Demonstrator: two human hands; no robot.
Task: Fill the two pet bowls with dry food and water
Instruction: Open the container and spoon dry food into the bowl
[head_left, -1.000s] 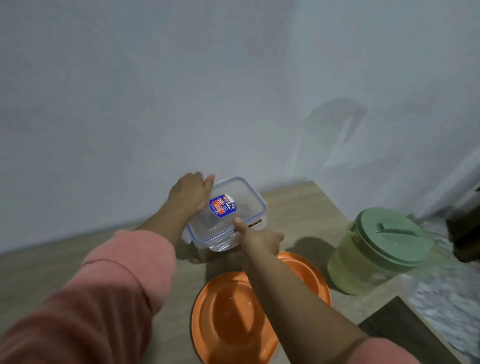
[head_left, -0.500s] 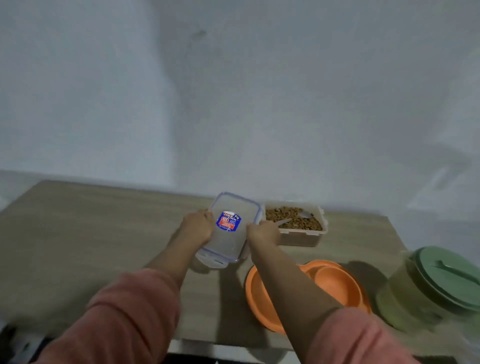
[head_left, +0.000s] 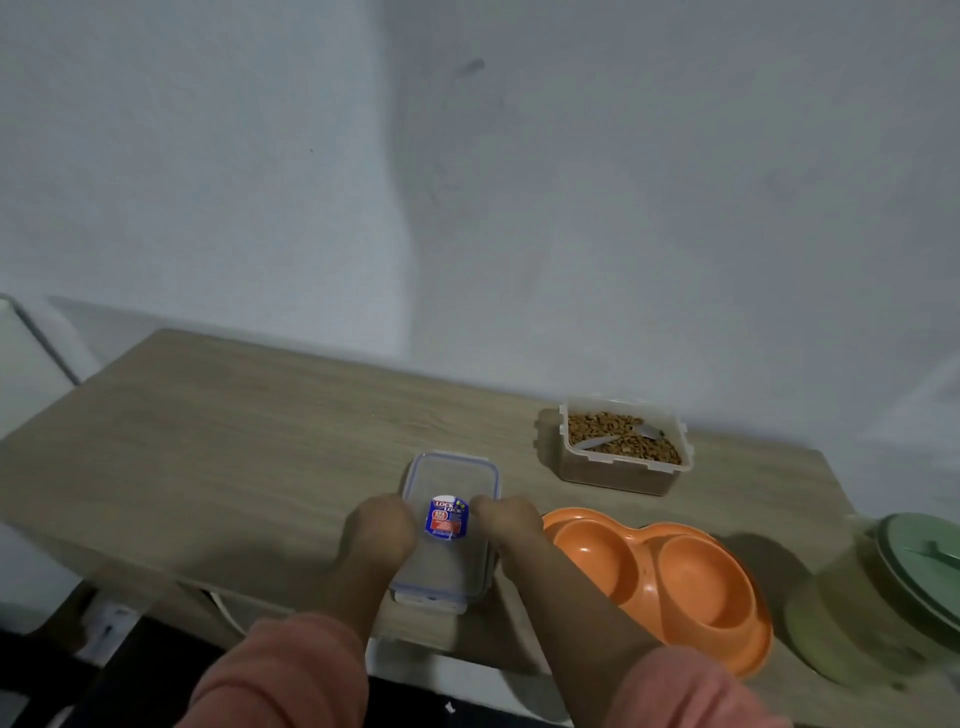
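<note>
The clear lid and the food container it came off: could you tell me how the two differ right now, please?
The lid lies flat near the table's front edge, held by the left hand and right hand; the food container stands untouched near the wall. The lid is shallow and bears a blue and red sticker; the container is deep and holds brown kibble with a scoop. Both are clear, rectangular plastic.

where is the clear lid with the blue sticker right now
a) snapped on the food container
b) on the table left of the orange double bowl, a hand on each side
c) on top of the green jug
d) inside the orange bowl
b: the clear lid lies on the table, left of the orange double bowl, held between the left hand and the right hand, while the food container stands open.
</note>
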